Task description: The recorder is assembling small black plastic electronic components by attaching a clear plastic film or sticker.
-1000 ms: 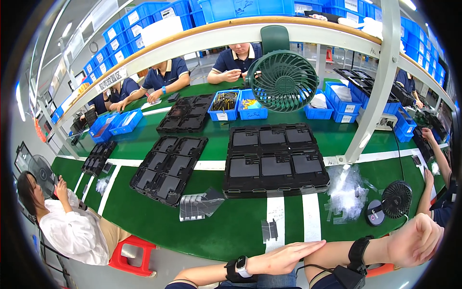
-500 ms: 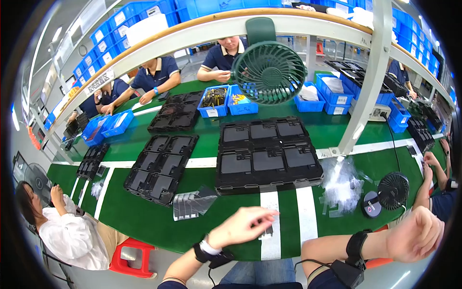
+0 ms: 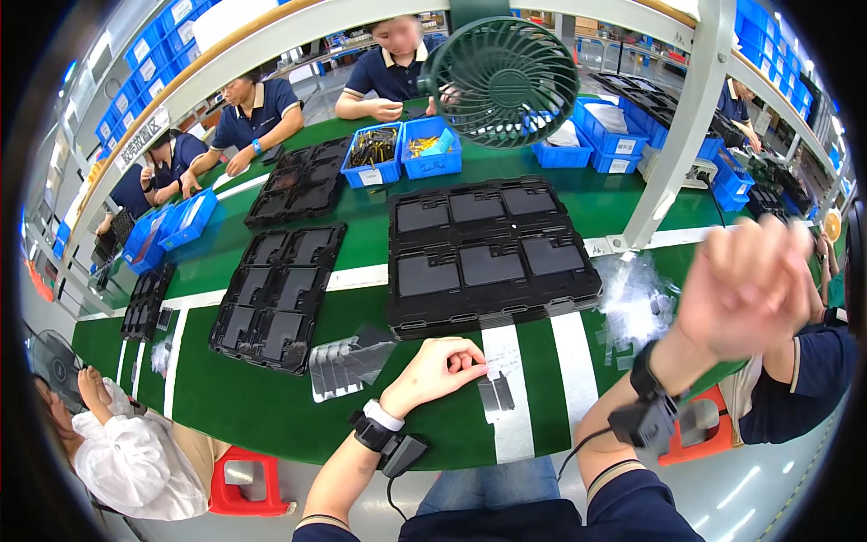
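My left hand [image 3: 440, 372] rests low over the green table, its thumb and fingertips pinched together. Right beside those fingertips, a small dark rectangular piece with clear film [image 3: 496, 395] lies on a white stripe. Whatever the pinch holds is too small to make out. My right hand [image 3: 745, 294] is raised at the right, fingers curled but smeared by motion. Ahead of my left hand sits a black compartment tray [image 3: 495, 310] holding several flat dark panels. Left of this hand lies a clear sheet with dark strips [image 3: 348, 366].
Crumpled clear film [image 3: 632, 298] is heaped right of the tray. A second black tray [image 3: 312, 307] lies to the left. Blue bins [image 3: 432, 163] stand farther back. A green fan [image 3: 506, 83] hangs from the shelf frame, whose white post [image 3: 673, 135] rises at the right. Co-workers sit around the table.
My left fingers have closed to a pinch at the small dark piece, now more exposed. My right hand has risen and swung inward, covering the small desk fan. The view has shifted.
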Tool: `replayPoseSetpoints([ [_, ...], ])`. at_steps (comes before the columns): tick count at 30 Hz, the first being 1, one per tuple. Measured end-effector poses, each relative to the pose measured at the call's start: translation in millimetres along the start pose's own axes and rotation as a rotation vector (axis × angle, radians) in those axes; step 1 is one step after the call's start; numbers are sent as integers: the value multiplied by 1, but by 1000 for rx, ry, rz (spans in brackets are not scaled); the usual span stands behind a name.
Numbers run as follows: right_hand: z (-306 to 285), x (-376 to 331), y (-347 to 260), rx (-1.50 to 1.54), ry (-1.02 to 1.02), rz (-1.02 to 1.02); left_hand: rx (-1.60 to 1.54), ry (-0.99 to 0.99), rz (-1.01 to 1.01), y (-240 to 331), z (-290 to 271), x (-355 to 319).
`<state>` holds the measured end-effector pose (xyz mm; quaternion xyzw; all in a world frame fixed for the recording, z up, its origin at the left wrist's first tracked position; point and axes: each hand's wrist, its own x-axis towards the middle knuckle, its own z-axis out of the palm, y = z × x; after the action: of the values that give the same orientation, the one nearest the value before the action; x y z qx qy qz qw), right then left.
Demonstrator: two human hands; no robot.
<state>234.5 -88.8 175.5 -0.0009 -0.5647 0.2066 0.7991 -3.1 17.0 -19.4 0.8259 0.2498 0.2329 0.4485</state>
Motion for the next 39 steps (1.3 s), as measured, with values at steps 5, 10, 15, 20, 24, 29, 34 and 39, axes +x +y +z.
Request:
replayPoseSetpoints([
  [5,16,-10,69,-499,-10,-204,-53,7,33,0,-1,-3],
  [10,35,-27,140,-970,-466,288,30,-77,4,-8,-2,-4],
  [15,-35,-70,243,-1444,-973,524,82,-70,40,-5,0,-5],
  [20,-58,-80,286,-1699,-851,752,65,-68,70,-9,3,-4],
  [24,-47,-80,309,-1755,-880,1012,61,-62,51,-8,1,-7],
  [29,-49,-76,319,-1671,-887,1162,56,-98,-14,-2,-1,-7],
  [34,-52,-68,306,-1555,-735,921,56,-105,11,-2,-1,-4],
  [39,-44,-63,285,-1451,-1006,352,-129,54,97,0,1,2],
])
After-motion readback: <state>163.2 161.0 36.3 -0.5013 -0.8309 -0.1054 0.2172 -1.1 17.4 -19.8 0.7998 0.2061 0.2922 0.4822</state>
